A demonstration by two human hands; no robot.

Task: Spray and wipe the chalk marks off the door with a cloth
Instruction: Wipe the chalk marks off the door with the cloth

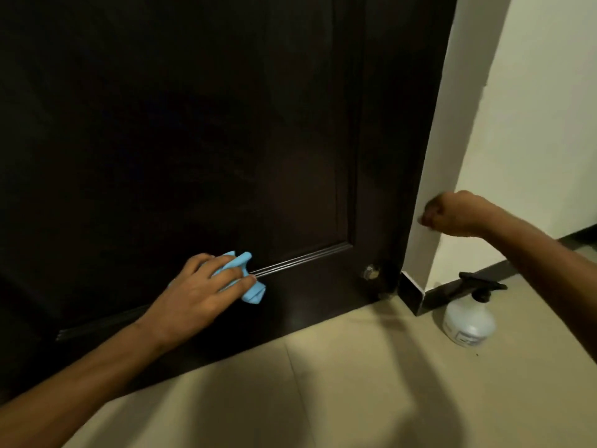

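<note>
A dark brown panelled door (200, 130) fills most of the view; I make out no chalk marks on it in this dim light. My left hand (197, 292) holds a crumpled light blue cloth (250, 286) against the door's lower moulding. My right hand (452, 215) hangs in the air in front of the white wall corner, fingers curled into a loose fist with nothing in it. A white spray bottle (470, 318) with a black trigger head stands on the floor below my right forearm.
A white wall (504, 108) with a dark skirting board (416, 295) meets the door's right edge. A metal door stop (371, 272) sits low on the door. Beige floor tiles (323, 392) stretch toward me.
</note>
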